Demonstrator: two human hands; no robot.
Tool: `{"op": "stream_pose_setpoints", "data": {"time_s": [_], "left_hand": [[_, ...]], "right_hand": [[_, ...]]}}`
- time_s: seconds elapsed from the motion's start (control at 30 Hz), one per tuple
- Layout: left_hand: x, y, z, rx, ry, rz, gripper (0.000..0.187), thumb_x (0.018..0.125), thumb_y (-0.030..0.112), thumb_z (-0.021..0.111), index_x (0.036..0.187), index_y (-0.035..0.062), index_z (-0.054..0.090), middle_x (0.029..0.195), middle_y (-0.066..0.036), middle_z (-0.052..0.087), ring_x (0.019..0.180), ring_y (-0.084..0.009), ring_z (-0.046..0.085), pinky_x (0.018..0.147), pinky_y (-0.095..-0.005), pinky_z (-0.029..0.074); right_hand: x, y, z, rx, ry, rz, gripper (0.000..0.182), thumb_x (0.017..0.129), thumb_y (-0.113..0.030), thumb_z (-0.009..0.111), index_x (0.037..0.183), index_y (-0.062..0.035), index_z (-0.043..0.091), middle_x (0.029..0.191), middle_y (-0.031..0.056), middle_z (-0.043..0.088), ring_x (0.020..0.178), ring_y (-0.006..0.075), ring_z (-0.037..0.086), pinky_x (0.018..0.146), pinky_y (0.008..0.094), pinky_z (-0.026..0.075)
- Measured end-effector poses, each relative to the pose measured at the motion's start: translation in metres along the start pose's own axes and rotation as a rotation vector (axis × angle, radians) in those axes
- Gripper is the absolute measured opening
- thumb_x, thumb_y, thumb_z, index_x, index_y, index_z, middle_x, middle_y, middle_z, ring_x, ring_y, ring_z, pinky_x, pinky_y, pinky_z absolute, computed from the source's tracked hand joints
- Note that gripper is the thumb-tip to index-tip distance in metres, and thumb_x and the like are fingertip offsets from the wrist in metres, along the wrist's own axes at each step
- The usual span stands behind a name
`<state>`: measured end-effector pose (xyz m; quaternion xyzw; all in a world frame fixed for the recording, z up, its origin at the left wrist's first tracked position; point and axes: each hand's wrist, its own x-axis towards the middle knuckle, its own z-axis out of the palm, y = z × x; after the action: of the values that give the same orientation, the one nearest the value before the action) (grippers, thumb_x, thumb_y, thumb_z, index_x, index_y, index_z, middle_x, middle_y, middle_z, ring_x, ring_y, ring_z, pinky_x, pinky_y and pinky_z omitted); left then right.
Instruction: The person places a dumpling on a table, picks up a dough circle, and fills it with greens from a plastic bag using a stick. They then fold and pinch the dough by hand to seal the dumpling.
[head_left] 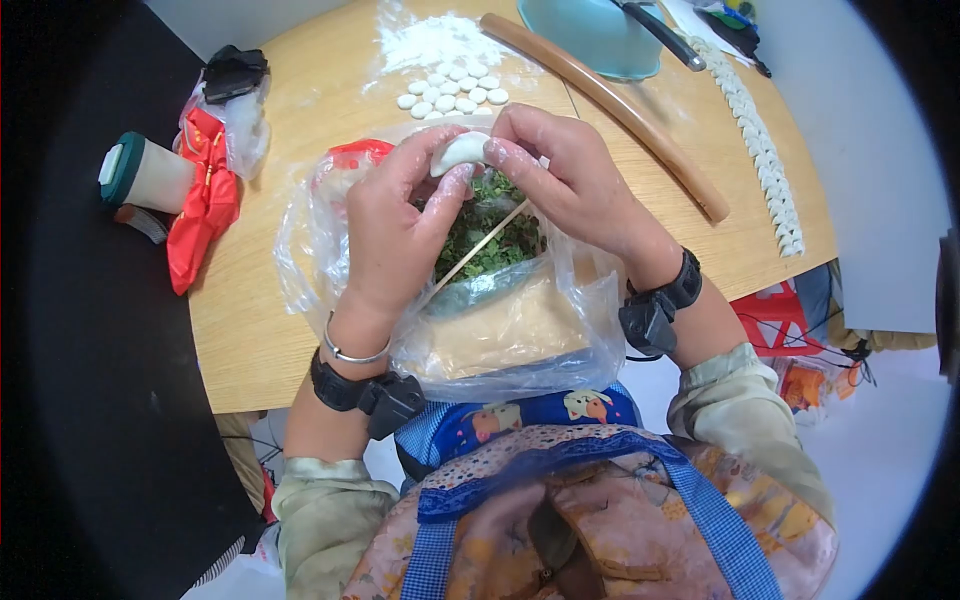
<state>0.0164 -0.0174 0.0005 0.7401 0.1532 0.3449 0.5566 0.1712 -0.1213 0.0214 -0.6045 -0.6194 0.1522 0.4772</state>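
Note:
Between my two hands, above a plastic bag of chopped greens (500, 235), is a white folded dumpling (461, 152). My left hand (400, 210) holds its left end between thumb and fingers. The thumb and fingertips of my right hand (570, 180) pinch its right end. Flour coats my fingertips. A thin wooden stick (482, 247) lies slanted across the greens, its upper end near my right hand. Just beyond my hands, flat round dough pieces (447, 103) lie beside loose flour (430, 42).
A long wooden rolling pin (610, 115) lies diagonally at right. Behind it are a bluish bowl (590, 35) and a dark-handled tool (665, 36). A long row of small dumplings (760, 150) lines the right side. A green-lidded container (150, 172) and a red bag (205, 200) are at left.

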Motion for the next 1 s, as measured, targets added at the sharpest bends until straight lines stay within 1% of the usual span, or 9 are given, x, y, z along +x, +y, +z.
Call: {"op": "stream_pose_setpoints", "data": {"time_s": [0.23, 0.33, 0.6, 0.67, 0.7, 0.77, 0.87, 0.93, 1.0], "left_hand": [[0.000, -0.007, -0.002, 0.136, 0.075, 0.110, 0.025, 0.087, 0.000, 0.063, 0.111, -0.0025, 0.064, 0.096, -0.014, 0.071, 0.085, -0.0185, 0.071, 0.074, -0.0288, 0.056], [0.000, -0.007, 0.000, 0.175, 0.060, 0.135, 0.029, 0.086, -0.001, 0.062, 0.114, -0.0028, 0.063, 0.098, -0.015, 0.070, 0.086, -0.0192, 0.070, 0.074, -0.0291, 0.056], [-0.001, -0.002, 0.002, -0.019, -0.003, 0.080, 0.034, 0.088, 0.001, 0.055, 0.122, -0.0020, 0.056, 0.099, -0.015, 0.070, 0.088, -0.0196, 0.069, 0.076, -0.0299, 0.053], [-0.001, -0.003, -0.004, 0.047, -0.066, 0.068, 0.036, 0.092, 0.001, 0.051, 0.128, -0.0032, 0.051, 0.110, -0.014, 0.065, 0.095, -0.0171, 0.065, 0.077, -0.0274, 0.054], [0.000, -0.003, -0.007, 0.112, -0.128, 0.056, 0.038, 0.096, 0.001, 0.047, 0.133, -0.0043, 0.046, 0.120, -0.012, 0.060, 0.101, -0.0146, 0.061, 0.078, -0.0250, 0.054], [-0.001, -0.003, -0.006, 0.129, -0.134, 0.042, 0.038, 0.096, 0.001, 0.047, 0.134, -0.0038, 0.046, 0.119, -0.012, 0.061, 0.101, -0.0146, 0.061, 0.078, -0.0251, 0.054], [-0.003, 0.001, -0.006, 0.130, -0.131, 0.004, 0.039, 0.096, 0.001, 0.047, 0.135, -0.0022, 0.045, 0.116, -0.012, 0.062, 0.100, -0.0145, 0.062, 0.077, -0.0252, 0.054], [-0.003, 0.002, 0.000, 0.085, -0.167, 0.011, 0.040, 0.096, 0.001, 0.047, 0.136, -0.0011, 0.045, 0.115, -0.012, 0.063, 0.099, -0.0144, 0.062, 0.077, -0.0253, 0.054], [-0.005, 0.000, 0.003, 0.031, -0.061, -0.023, 0.040, 0.096, 0.003, 0.048, 0.137, 0.0011, 0.045, 0.115, -0.012, 0.064, 0.096, -0.0144, 0.063, 0.077, -0.0253, 0.054]], "right_hand": [[-0.002, -0.002, 0.004, 0.013, -0.036, 0.025, 0.016, 0.093, -0.015, 0.061, 0.098, -0.0018, 0.055, 0.075, 0.0031, 0.055, 0.067, 0.0090, 0.051, 0.060, 0.0252, 0.042], [-0.001, -0.002, 0.004, 0.052, -0.028, 0.047, 0.021, 0.089, -0.011, 0.064, 0.105, -0.0026, 0.054, 0.080, 0.0028, 0.058, 0.069, 0.0084, 0.054, 0.061, 0.0240, 0.045], [0.000, -0.001, 0.001, -0.033, -0.036, 0.049, 0.026, 0.088, -0.009, 0.065, 0.112, -0.0031, 0.056, 0.081, 0.0018, 0.060, 0.069, 0.0079, 0.055, 0.062, 0.0234, 0.046], [0.001, -0.003, 0.003, -0.058, -0.011, 0.046, 0.022, 0.084, -0.014, 0.067, 0.100, -0.0041, 0.057, 0.077, 0.0116, 0.062, 0.069, 0.0259, 0.063, 0.061, 0.0343, 0.049], [0.001, -0.003, 0.003, -0.059, -0.009, 0.047, 0.022, 0.084, -0.014, 0.067, 0.100, -0.0041, 0.057, 0.077, 0.0116, 0.062, 0.069, 0.0259, 0.063, 0.061, 0.0343, 0.049], [0.000, -0.001, 0.004, -0.314, 0.015, -0.089, 0.022, 0.081, -0.017, 0.068, 0.098, -0.0055, 0.059, 0.079, 0.0120, 0.062, 0.073, 0.0297, 0.063, 0.061, 0.0374, 0.050], [-0.001, 0.001, 0.006, -0.401, 0.061, -0.202, 0.023, 0.080, -0.020, 0.068, 0.096, -0.0065, 0.059, 0.081, 0.0125, 0.062, 0.075, 0.0326, 0.062, 0.062, 0.0406, 0.050], [0.000, 0.007, 0.004, -0.404, 0.075, -0.268, 0.025, 0.081, -0.016, 0.069, 0.103, -0.0066, 0.063, 0.081, 0.0108, 0.061, 0.064, 0.0278, 0.060, 0.058, 0.0353, 0.049], [-0.002, 0.003, -0.005, -0.367, 0.136, -0.263, 0.024, 0.081, -0.018, 0.067, 0.101, -0.0062, 0.062, 0.079, 0.0095, 0.059, 0.064, 0.0267, 0.060, 0.058, 0.0363, 0.049]]}}
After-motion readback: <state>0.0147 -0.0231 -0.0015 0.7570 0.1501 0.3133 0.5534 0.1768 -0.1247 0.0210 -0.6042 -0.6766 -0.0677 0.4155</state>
